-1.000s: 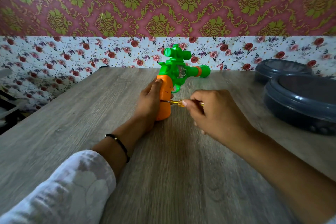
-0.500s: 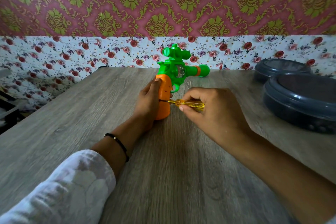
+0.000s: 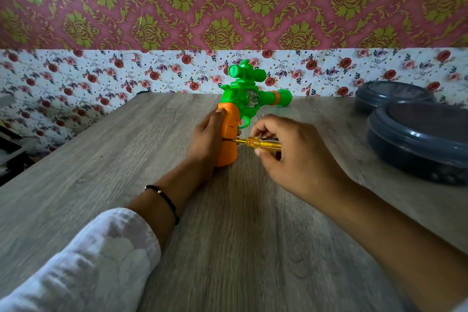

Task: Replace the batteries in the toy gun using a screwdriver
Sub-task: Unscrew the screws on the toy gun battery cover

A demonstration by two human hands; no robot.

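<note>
Gripping the orange handle (image 3: pixel 229 139) of the toy gun (image 3: pixel 249 99), the left hand (image 3: pixel 206 143) steadies it upright on the wooden table (image 3: pixel 101 172), mid-table, barrel pointing right. That brace looks meant to stop the light plastic from twisting. The right hand (image 3: pixel 298 157) pinches the screwdriver (image 3: pixel 263 145), fingers curled round its clear yellow handle, the thin dark shaft level and its tip in the handle's side, likely at the battery cover screw. Smooth glossy plastic, grainy matte tabletop. Two round dark lidded tubs (image 3: pixel 417 139) sit far right.
</note>
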